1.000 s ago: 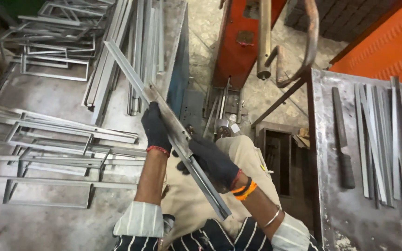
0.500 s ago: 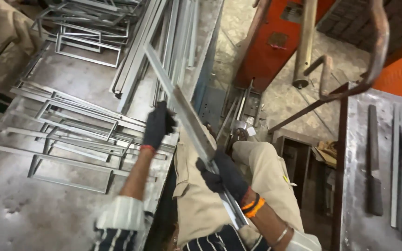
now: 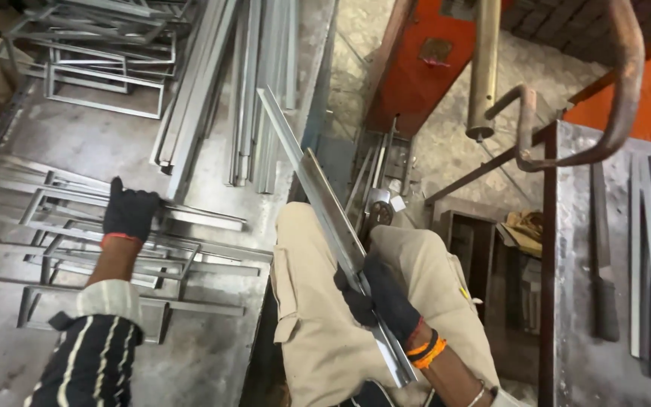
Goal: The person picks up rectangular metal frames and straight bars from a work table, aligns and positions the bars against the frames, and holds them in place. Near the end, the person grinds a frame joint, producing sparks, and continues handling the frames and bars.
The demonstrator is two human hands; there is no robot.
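Gripping a long metal strip (image 3: 325, 218) low down, the gloved right hand (image 3: 374, 298) sits at about five o'clock in the head view, fingers clamped around the strip, which slants up toward eleven o'clock over the person's beige trousers (image 3: 318, 332). At nine o'clock the gloved left hand (image 3: 129, 212) rests, fingers loosely together, on stacked metal frames (image 3: 107, 249) lying on the grey worktop (image 3: 99, 143). Loose metal bars (image 3: 254, 90) lie at twelve o'clock.
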